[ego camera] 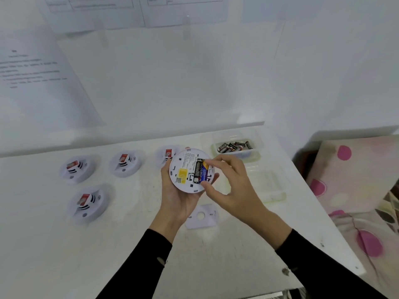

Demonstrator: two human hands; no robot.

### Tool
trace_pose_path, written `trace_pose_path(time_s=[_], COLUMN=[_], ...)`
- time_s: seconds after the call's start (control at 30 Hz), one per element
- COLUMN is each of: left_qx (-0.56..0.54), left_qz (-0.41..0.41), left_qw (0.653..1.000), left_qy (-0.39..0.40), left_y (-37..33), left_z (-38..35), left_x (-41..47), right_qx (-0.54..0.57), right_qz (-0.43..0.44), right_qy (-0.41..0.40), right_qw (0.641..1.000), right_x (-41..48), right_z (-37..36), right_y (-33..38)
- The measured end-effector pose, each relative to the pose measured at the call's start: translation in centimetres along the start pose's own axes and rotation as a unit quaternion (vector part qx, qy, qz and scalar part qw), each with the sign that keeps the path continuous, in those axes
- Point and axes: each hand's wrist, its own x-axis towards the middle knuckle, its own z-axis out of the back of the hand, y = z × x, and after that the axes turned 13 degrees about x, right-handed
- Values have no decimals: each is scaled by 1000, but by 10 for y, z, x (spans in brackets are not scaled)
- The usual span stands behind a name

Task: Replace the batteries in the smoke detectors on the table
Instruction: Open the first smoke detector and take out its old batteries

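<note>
Fingers (218, 160) pinch battery (203, 174); detector (183, 167) above table (237, 255).

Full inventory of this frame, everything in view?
detectors: 4, white with red tags, table left
held detector: 1, white, back up, in left grip
black battery: 1, in its bay
blue battery: 1, in bay, pinched
spare batteries: several, black-red, in tub
tub: 1, clear, back right
tray: 1, clear, table right
plate: 1, white, table front
table: 1, white
papers: several, white, wall
cloth: 1, pink-dotted, far right
left grip: holds held detector
right grip: pinches blue battery
</note>
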Motion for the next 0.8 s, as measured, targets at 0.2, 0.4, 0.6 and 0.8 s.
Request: trace_pose_path(time_s=[0.2,0.4,0.6,0.8], left_qx=[3,-7,16,20], left_qz=[6,35,32,28], left_qw=[999,999,998,999], left_qy=[42,39,43,42], left_y=[-8,-25,-42,-49], left_z=[-4,-2,4,20], left_x=[-2,-8,-16,-22], right_qx=[-6,-15,-29,-12], right_qz=[-14,-35,-39,-62], right_qy=[-1,5,-3,-5], right_qw=[1000,999,999,998], right_x=[15,33,47,46], right_z=[0,-9,-29,-50], right_y=[13,29,41,47])
